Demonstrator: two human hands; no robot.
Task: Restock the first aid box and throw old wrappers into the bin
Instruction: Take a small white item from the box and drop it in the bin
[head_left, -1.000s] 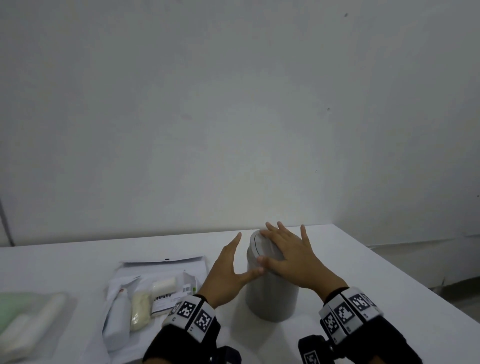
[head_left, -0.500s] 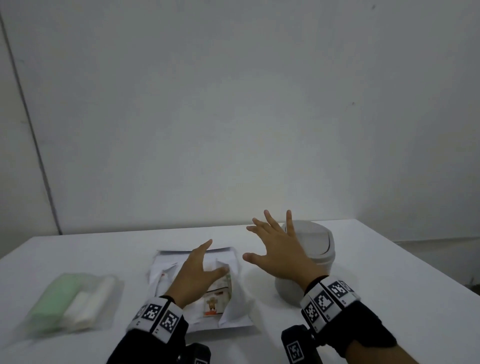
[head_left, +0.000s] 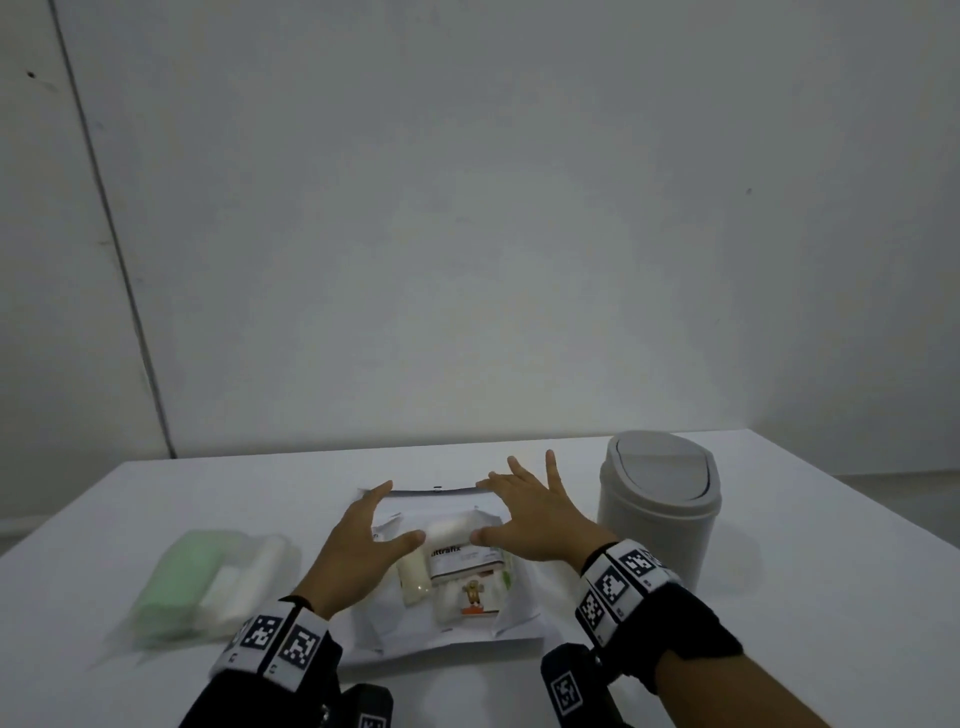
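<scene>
White table (head_left: 779, 597); both hands spread wide, left hand (head_left: 358, 551) and right hand (head_left: 535, 519) empty above first aid box (head_left: 457, 571); bin (head_left: 657, 504) beside.

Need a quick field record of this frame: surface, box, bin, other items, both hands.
surface: white table
box: open white first aid box, centre, holding white packs and a printed packet
bin: grey bin, upright, lid closed, right of the box
other items: clear bag with green and white contents, left of the box
left hand: open, over the box's left part, holding nothing
right hand: open, fingers spread, over the box's right part, holding nothing
</scene>
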